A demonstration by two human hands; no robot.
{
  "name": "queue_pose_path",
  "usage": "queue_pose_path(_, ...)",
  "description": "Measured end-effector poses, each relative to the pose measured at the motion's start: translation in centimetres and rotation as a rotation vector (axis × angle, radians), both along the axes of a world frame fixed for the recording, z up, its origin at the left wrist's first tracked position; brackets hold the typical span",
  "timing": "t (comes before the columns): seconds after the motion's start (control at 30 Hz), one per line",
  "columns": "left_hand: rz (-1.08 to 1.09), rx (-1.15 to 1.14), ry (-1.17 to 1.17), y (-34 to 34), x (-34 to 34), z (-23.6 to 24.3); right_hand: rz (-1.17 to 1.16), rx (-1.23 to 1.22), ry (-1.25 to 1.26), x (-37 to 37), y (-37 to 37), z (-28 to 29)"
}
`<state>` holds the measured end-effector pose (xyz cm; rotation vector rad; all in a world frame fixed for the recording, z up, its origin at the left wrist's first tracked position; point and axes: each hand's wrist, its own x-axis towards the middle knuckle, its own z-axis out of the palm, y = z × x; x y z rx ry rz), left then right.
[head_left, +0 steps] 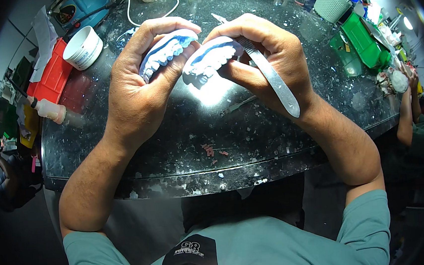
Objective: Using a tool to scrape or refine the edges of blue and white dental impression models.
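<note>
My left hand [139,88] is closed round a dental cast [168,51] of white and blue plaster with a row of moulded teeth. Close beside it, my right hand [270,53] grips a second dental cast [211,58], whose teeth face down toward a bright spot of light. Tucked in the same right hand is a metal scalpel handle [272,80]; its flat end hangs over the wrist and its tip points up and left past the fingers. The palms hide the backs of both casts.
Pink scraps [209,150] lie on the dark bench [174,160] near its front edge. At left stand a white tub [83,48], a red bin [50,73] and a small bottle [50,110]. A green bin [366,40] and a mesh cup [331,3] are at right. Other people work on both sides.
</note>
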<state>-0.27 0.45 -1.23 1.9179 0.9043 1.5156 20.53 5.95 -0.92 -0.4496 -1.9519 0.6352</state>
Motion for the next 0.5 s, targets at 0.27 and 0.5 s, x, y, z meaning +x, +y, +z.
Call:
queue_pose_path(0.27,0.013,-0.013,0.029,0.05,-0.13,0.04,-0.034,0.14,-0.064,0.27,0.22,0.31)
queue_pose_path(0.5,0.017,-0.065,0.044,-0.07,-0.07,0.08,-0.017,0.212,-0.084,0.31,0.35,0.15)
